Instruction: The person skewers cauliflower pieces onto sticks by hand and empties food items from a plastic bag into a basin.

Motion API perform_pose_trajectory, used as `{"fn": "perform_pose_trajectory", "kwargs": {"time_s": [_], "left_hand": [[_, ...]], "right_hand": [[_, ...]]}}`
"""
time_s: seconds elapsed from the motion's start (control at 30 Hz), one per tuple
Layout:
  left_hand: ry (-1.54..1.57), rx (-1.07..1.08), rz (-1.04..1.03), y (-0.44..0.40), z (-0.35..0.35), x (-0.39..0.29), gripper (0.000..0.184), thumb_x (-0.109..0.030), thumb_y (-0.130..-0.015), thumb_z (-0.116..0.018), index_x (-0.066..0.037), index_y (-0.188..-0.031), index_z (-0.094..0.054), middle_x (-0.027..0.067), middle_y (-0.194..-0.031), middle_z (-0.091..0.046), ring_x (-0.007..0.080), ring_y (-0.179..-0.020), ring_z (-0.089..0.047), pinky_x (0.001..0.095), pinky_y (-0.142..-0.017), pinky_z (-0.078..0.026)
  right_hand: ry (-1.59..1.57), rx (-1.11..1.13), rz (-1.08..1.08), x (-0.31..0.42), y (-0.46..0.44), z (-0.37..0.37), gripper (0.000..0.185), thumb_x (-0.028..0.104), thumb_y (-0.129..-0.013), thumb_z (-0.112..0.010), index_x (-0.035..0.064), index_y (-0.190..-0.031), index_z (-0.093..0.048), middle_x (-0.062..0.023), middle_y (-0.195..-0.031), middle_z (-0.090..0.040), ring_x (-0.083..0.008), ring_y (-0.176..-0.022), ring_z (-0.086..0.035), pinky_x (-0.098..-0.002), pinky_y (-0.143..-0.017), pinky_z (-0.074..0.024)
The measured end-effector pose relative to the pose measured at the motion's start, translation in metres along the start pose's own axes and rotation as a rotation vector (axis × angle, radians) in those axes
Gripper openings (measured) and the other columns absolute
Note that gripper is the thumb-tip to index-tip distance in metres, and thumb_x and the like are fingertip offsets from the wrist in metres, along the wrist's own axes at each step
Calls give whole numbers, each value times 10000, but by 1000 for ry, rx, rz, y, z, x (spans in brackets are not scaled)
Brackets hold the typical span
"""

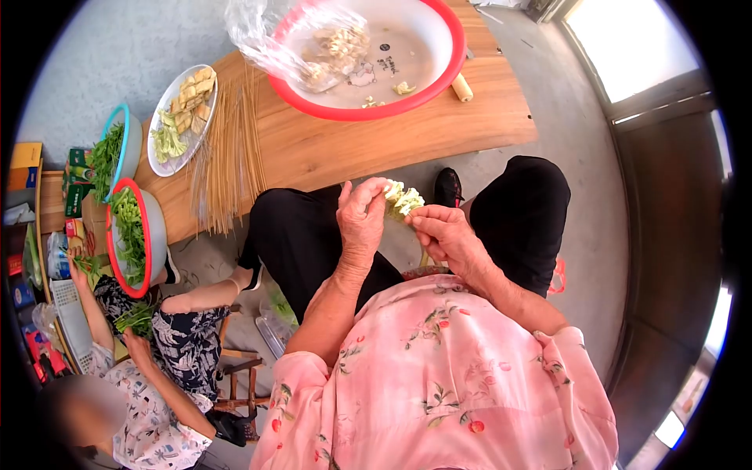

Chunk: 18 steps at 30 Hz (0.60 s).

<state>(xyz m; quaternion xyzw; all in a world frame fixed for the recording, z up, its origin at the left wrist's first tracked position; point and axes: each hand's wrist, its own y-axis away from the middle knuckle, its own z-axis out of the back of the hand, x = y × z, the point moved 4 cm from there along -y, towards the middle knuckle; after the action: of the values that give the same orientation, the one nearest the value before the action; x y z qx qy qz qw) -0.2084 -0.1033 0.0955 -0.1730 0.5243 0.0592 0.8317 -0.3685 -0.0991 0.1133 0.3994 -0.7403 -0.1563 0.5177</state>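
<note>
Taking the large white basin with red rim (368,114) as landmark, the bunch of pale green and white vegetable pieces (403,200) is on its near side, past the edge of the brown wooden table (337,149), in the air above the person's lap. The important relation is that this bunch lies between the two hands, with its long axis going slantwise, from the left hand (363,223) at the end closer to the basin down to the right hand (450,237) at the end farther from it. Both hands are about equally near; each touches one end. The left grip is closed, thumb and finger pinching the upper end; the right grip is also closed, pinching at the lower end.

To the left of the basin lie many thin wooden sticks (231,149), and beyond them a white oval plate (188,141) bearing yellowish and pale green pieces. Inside the basin, a crumpled clear plastic bag (262,35) covers part of the pale pieces.

The fingers hide both ends of the bunch, so I cannot tell whether a stick passes through it. The far rim of the basin is cut off by the picture border.
</note>
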Motion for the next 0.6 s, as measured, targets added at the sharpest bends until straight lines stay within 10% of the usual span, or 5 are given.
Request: {"fn": "perform_pose_trajectory", "kwargs": {"time_s": [0.2, 0.27, 0.43, 0.6], "left_hand": [[-12, 21, 15, -8, 7, -3, 329, 80, -721, -528, -73, -993, -631, 71, -922, -682, 241, -884, -649, 453, -967, -391], [27, -46, 71, -22, 16, -4, 272, 82, -802, -520, 10, -1052, -600, 104, -944, -671, 139, -879, -634, 258, -817, -480], [192, 10, 101, -117, 2, -35, 236, 11, -839, -553, 0, -1070, -600, 102, -930, -671, 109, -842, -620, 237, -766, -484], [-456, 422, -170, -204, -73, -18, 269, -31, -785, -556, -104, -1033, -634, 130, -1005, -640, 260, -949, -615, 355, -833, -480]], "right_hand": [[-8, -19, 9, 6, -1, 13, 116, 121, -888, -564, 36, -906, -641, 32, -570, -486, -25, -384, -306, -186, -344, -200], [-48, -42, -34, 1, -5, 23, 116, 121, -888, -566, 32, -908, -639, 28, -571, -488, -24, -385, -305, -186, -346, -198], [-84, -50, -77, 2, -11, 31, 120, 115, -886, -568, 23, -910, -641, 20, -571, -483, -30, -385, -306, -189, -348, -199], [-102, -71, -116, 3, -19, 39, 115, 103, -884, -569, 24, -912, -648, 19, -572, -488, -30, -398, -311, -188, -354, -208]]}}
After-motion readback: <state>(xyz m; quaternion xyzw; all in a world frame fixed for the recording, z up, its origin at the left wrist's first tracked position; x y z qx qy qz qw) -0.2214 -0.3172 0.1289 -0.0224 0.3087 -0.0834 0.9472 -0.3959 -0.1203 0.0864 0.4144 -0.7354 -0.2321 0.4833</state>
